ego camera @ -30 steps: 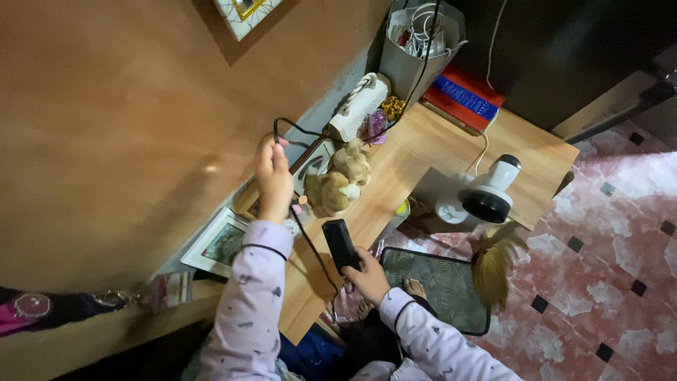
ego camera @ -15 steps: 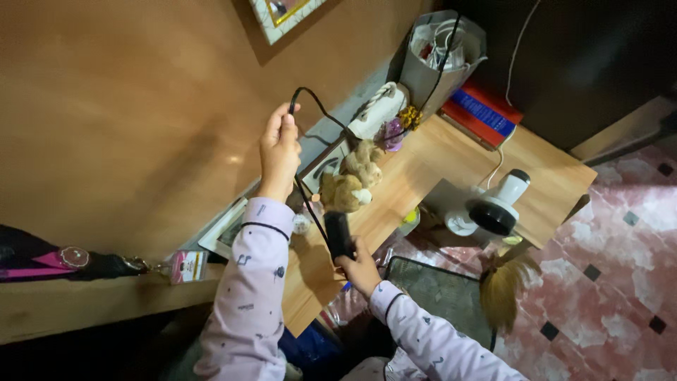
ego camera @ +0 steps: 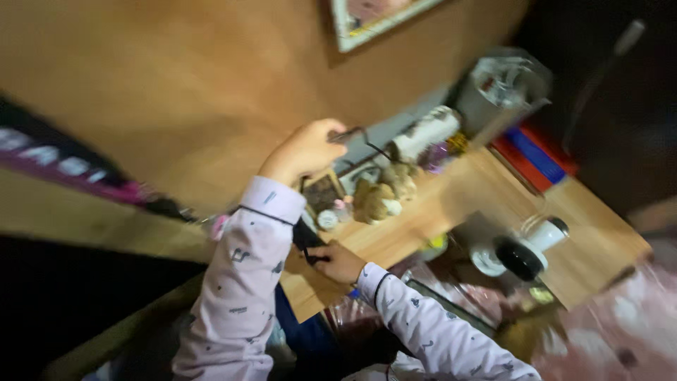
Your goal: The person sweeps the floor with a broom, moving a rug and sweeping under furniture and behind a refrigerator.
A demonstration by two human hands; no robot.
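- Right hand (ego camera: 340, 261), nearest the camera: fingers curled around a black device (ego camera: 307, 238) low over the wooden desk (ego camera: 599, 243); since half a second ago the left sleeve (ego camera: 243, 282) has come across it, hiding most of the device.
- Left hand (ego camera: 305, 150): raised as before, fingers pinched closed on the black cable (ego camera: 363, 137), now further right in the frame.
- Cable run between the hands: probably behind the left forearm; motion blur prevents confirmation.
- Plush toys (ego camera: 382, 194), white appliance (ego camera: 525, 248): blurred.
- Grey bag (ego camera: 504, 88), framed picture (ego camera: 374, 17): farthest; the frame is cut off at the top edge.
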